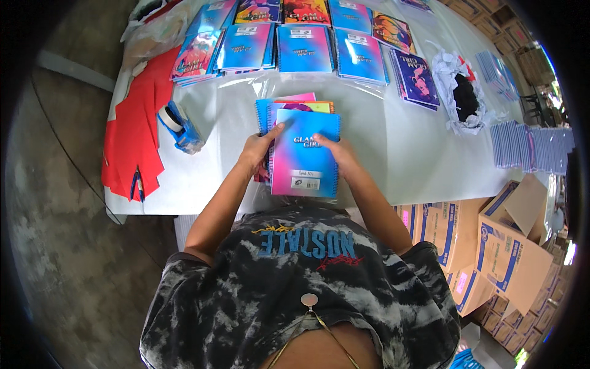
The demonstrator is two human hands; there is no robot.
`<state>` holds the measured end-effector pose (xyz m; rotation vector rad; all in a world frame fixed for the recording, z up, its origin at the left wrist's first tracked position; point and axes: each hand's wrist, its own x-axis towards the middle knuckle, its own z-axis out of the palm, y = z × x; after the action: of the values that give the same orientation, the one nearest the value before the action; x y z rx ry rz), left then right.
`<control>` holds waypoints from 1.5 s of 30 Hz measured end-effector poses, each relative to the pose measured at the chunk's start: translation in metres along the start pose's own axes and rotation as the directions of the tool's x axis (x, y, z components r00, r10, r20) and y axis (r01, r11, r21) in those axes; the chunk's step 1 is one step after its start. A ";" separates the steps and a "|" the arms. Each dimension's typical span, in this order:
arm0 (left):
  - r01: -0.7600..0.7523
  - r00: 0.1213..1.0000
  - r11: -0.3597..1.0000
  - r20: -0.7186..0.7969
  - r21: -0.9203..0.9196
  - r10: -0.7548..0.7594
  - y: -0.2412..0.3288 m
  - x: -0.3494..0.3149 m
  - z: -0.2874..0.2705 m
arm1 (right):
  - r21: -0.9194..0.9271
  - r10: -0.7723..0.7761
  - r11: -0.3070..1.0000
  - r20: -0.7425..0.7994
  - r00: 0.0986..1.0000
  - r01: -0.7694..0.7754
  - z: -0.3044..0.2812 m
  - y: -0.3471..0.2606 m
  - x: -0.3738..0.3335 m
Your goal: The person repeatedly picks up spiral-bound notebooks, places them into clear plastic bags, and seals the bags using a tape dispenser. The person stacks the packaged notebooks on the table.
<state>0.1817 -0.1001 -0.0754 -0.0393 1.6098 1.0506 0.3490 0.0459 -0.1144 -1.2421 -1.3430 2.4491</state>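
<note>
A spiral notebook [304,157] with a blue and pink cover is held between my two hands at the near side of the table. My left hand [263,146] grips its left edge, thumb on top. On the other side my right hand [339,154] closes on the spiral-bound edge, with its thumb lying on the cover. Under and behind this notebook more notebooks [295,97] stick out, pink, yellow and blue. The fingers beneath are hidden, so I cannot tell how many notebooks are in my grip.
Stacks of notebooks [304,49] line the far side of the white table [233,123]. At left are a blue tape dispenser [179,126], red sheets [135,129] and pens [136,184]. A white plastic bag [458,92] and bundled notebooks [531,146] lie right. Cardboard boxes [510,258] stand beside the table.
</note>
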 end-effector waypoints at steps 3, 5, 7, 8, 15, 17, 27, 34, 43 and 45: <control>-0.473 0.840 0.844 -0.161 0.252 0.519 -0.017 -0.006 0.018 | 0.103 -0.240 0.967 0.054 0.969 0.234 0.005 0.019 -0.009; -0.620 0.691 0.707 -0.190 0.339 0.697 -0.020 -0.029 0.028 | 0.267 -0.327 0.915 0.050 0.944 0.303 0.002 0.019 -0.025; -0.780 0.573 0.592 -0.151 0.202 0.806 -0.021 -0.057 0.036 | 0.320 -0.512 0.815 0.004 0.859 0.484 0.004 0.027 -0.039; -0.868 0.463 0.462 -0.038 0.184 0.885 -0.029 -0.055 0.028 | 0.173 -0.607 0.787 0.050 0.793 0.592 0.001 0.027 -0.043; -0.942 0.334 0.326 0.126 0.081 0.934 -0.047 -0.024 -0.002 | -0.017 -0.892 0.432 0.137 0.430 0.902 0.002 -0.001 -0.046; -0.930 0.369 0.365 0.132 0.054 0.920 -0.054 -0.020 0.012 | -0.064 -0.839 0.485 0.248 0.484 0.872 -0.006 0.007 -0.038; -0.919 0.385 0.376 -0.061 -0.118 0.921 -0.060 0.000 0.029 | -0.017 -0.849 0.528 0.031 0.528 0.849 0.002 0.016 -0.039; -0.982 0.106 0.116 -0.074 0.149 0.992 -0.086 0.032 0.024 | -0.205 -0.820 0.540 0.089 0.565 0.816 -0.017 0.047 -0.021; -0.592 0.712 0.659 -0.082 0.464 0.698 -0.052 -0.002 0.005 | -0.503 -0.611 0.704 -0.069 0.789 0.501 0.010 0.015 -0.022; -0.458 0.806 0.746 -0.127 0.485 0.578 -0.027 -0.003 -0.001 | -0.595 -0.498 0.724 -0.101 0.861 0.348 0.021 -0.010 -0.019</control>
<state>0.1964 -0.1185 -0.0889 0.6389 2.1510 1.1081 0.3443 0.0298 -0.0895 -1.1058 -2.0704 1.5600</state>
